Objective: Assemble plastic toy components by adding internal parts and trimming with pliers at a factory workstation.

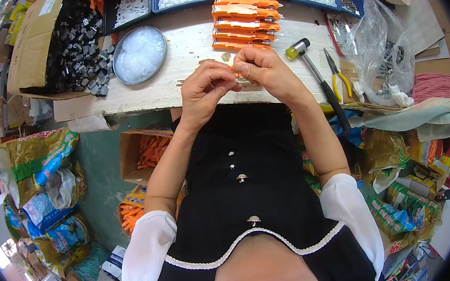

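Holding your left hand [208, 91] and right hand [268, 71] close together over the worktable [186, 32]

Your whitish worktable spans the upper part of the frame, its near edge just below your hands. In the upper left, a cardboard box [34, 51] lies open toward the middle, spilling dark and silvery metal parts [76, 54] onto the tabletop. Blue trays [189, 5] line the top edge, filled mostly with small white pieces, some of them green in the one toward the right. A clear plastic bag [369, 29] slumps at the upper right. At the upper centre, beyond your hands, several orange parts [243, 22] lie side by side in a stack-like row. A hammer [333, 96] slants right of your right hand, its black grip reaching past the table edge; just beside it are pliers [333, 67] with yellow handles. Left of the row sits a round dish [142, 81] of translucent bits. Your thumbs and forefingers are closed in narrow pinches, the remaining fingers curled. A small orange piece [236, 74] shows between them, slightly above the frame's centre; your fingers cover most of it, so I cannot tell which pinch has hold of it.
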